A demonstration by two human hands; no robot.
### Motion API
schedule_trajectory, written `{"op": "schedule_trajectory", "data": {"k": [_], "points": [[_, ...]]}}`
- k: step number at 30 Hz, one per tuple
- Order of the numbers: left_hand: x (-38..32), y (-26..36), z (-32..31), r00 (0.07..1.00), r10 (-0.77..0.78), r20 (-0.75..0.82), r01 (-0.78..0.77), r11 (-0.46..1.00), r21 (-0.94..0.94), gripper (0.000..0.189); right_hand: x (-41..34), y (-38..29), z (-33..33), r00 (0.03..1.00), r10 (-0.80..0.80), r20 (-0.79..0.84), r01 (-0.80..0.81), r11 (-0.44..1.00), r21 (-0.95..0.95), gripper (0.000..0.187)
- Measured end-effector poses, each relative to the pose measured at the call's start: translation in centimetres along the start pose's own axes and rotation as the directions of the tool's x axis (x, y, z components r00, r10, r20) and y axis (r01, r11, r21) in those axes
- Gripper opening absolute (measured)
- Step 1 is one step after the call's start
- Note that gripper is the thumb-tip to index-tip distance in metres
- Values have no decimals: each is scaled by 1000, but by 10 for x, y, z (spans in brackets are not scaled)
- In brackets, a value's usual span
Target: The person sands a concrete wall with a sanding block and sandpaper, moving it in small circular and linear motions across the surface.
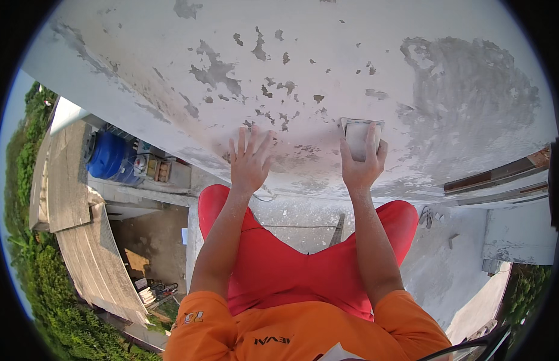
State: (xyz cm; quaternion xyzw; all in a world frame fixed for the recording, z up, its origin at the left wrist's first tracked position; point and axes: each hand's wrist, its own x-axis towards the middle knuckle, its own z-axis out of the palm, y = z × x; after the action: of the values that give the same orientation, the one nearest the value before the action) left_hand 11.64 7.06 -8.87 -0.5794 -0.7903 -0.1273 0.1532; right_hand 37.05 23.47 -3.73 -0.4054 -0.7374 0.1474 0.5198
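A white plastered wall (306, 54) with flaking paint and grey bare patches fills the view in front of me. Against it my left hand (250, 164) lies with fingers spread, holding nothing, just below some chipped spots. My right hand (364, 164) grips a pale, dusty sanding block (357, 137), fingers along its front and right side. What looks like a sheet of sandpaper (350, 121) sticks out past the block's top edge, between it and the wall. White dust coats both hands and forearms.
Below my knees is a dusty concrete floor (297, 216) with a thin cable and a narrow wooden piece (337, 230). Sandals (426, 216) lie to the right. At left, past the wall's edge, are a blue barrel (109, 155), a lower yard (157, 243) and corrugated roofs (99, 266).
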Motion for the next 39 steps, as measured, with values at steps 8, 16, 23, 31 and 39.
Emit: {"op": "schedule_trajectory", "data": {"k": [8,16,23,31,39], "points": [[-11,9,-18,972,-235,4,235,968,-90,87,27,49,-26,901,195,-387,-178,981,78,85],[-17,2,10,961,-272,-40,260,946,-195,84,-2,4,-14,977,205,-57,-202,978,55,91],[-16,16,-8,972,-231,53,237,950,-205,82,10,49,-19,911,203,-360,-170,978,121,85],[22,27,-84,963,-182,-198,150,975,-166,87,10,20,-23,974,187,-129,-192,981,-25,84],[193,-5,-209,670,630,-391,-444,763,469,64,12,15,-14,941,227,-249,-217,974,67,86]]}}
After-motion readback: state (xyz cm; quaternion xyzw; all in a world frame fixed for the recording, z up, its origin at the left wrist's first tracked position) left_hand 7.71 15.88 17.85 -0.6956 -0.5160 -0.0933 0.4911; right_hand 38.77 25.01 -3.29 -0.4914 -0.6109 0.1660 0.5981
